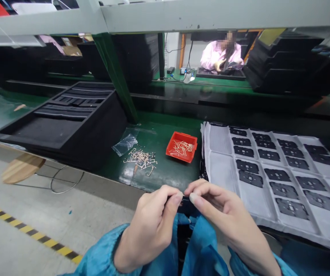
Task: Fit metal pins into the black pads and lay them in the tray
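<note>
My left hand (150,226) and my right hand (222,218) meet at the bottom centre, over my blue sleeves. Both are closed in a pinch on a small black part (185,201) held between the fingertips; most of it is hidden. Just beyond, on the green bench, lies a loose pile of small copper-coloured metal pins (142,158) and a red tray (173,148) with more of them. To the right is a white sheet tray (219,168) carrying rows of flat black parts (276,175).
A large black foam tray stack (64,122) sits at the left. A clear plastic bag (124,143) lies by the pins. A green post (115,76) rises from the bench. Across the line a person in pink (220,53) works. A yellow-black floor stripe (32,232) runs lower left.
</note>
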Demonstrator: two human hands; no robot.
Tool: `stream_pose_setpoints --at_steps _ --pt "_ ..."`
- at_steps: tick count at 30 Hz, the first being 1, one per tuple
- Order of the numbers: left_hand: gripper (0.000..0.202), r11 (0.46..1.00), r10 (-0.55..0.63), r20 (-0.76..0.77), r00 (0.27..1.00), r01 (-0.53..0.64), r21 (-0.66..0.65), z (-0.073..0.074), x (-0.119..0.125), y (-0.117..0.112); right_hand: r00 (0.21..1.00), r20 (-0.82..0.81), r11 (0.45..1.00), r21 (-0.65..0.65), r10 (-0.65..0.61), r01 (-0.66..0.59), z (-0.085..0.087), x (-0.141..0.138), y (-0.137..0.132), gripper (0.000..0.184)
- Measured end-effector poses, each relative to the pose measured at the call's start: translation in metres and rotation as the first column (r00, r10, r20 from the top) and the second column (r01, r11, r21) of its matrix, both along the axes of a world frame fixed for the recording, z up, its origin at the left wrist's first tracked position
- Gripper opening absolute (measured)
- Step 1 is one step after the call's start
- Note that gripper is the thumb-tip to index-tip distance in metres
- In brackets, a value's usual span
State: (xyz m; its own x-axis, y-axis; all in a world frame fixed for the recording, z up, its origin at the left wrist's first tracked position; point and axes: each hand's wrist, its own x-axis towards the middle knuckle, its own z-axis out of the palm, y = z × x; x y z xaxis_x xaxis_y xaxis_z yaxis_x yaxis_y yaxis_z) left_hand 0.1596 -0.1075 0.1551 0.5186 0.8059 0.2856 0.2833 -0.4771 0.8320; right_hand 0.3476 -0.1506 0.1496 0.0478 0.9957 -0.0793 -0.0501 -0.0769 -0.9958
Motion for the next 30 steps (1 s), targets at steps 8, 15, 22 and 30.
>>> stream_pose_setpoints --at_steps 8,15,22,30 --pt "0.032 0.945 -0.003 0.117 0.993 0.041 -0.325 0.001 -0.001 0.002 0.986 -0.169 0.995 -0.101 0.007 -0.025 -0.008 -0.003 0.006 0.028" --pt "0.05 0.763 0.088 0.167 0.982 0.041 -0.645 -0.007 -0.001 0.004 0.99 -0.144 0.983 -0.18 0.007 -0.033 -0.009 -0.003 0.011 0.035" --pt "0.045 0.733 0.137 0.141 0.981 -0.004 -0.681 -0.009 0.006 0.005 0.992 -0.12 0.988 -0.154 -0.026 0.007 -0.018 -0.004 0.012 0.034" --pt "0.033 0.892 0.194 0.017 0.981 -0.17 -0.419 -0.014 0.014 0.001 0.998 -0.047 0.996 -0.08 -0.05 0.046 -0.021 -0.006 0.009 0.029"
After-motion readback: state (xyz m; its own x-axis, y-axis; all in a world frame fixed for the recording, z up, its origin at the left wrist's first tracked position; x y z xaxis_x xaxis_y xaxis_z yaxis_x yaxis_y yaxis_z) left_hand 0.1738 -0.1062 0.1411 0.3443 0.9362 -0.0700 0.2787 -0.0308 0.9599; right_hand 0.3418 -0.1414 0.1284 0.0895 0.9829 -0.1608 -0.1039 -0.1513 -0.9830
